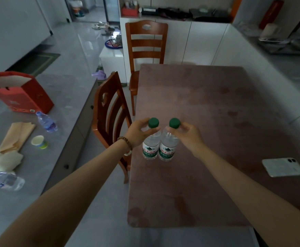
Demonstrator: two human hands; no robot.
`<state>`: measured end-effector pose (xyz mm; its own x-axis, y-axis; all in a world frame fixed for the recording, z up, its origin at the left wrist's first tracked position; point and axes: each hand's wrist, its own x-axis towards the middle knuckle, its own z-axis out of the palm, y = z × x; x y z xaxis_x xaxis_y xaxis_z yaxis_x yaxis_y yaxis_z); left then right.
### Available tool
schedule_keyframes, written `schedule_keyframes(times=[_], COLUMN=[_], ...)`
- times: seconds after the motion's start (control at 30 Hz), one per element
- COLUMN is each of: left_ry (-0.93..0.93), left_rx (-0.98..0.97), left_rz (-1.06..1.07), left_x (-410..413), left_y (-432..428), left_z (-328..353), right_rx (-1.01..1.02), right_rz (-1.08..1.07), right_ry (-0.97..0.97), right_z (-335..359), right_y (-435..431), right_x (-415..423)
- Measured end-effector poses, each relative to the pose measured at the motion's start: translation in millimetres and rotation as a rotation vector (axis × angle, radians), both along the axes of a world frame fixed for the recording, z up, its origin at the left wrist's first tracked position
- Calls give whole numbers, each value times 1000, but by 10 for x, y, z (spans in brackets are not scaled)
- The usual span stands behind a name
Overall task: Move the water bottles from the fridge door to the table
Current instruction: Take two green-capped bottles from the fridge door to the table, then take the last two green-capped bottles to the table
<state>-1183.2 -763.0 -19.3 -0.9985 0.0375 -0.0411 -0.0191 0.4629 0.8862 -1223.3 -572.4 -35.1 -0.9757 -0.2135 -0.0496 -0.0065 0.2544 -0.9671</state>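
Two clear water bottles with green caps and green-and-white labels stand upright side by side near the left edge of the brown table (216,122). My left hand (138,132) grips the neck of the left bottle (150,148) just under its cap. My right hand (186,133) grips the neck of the right bottle (167,149) the same way. The bottles' bases seem to rest on the table top. The fridge is out of view.
A white phone (282,167) lies face down near the table's right edge. Two wooden chairs (110,111) (146,43) stand at the table's left side and far end. A grey counter (56,122) on the left holds a red bag (21,93), other bottles (46,122), a paper cup (39,142).
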Motion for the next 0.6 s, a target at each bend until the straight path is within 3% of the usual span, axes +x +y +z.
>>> schedule_keyframes(times=[0.4,0.6], left_ry=[-5,-82], left_rx=[-49,-84], left_rz=[-24,16], left_x=[30,269], left_y=[8,-73], left_z=[-1,-15], right_rx=[-16,204], right_rz=[33,3], right_ry=[18,-120], right_z=[7,117], right_y=[12,221], right_x=[89,394])
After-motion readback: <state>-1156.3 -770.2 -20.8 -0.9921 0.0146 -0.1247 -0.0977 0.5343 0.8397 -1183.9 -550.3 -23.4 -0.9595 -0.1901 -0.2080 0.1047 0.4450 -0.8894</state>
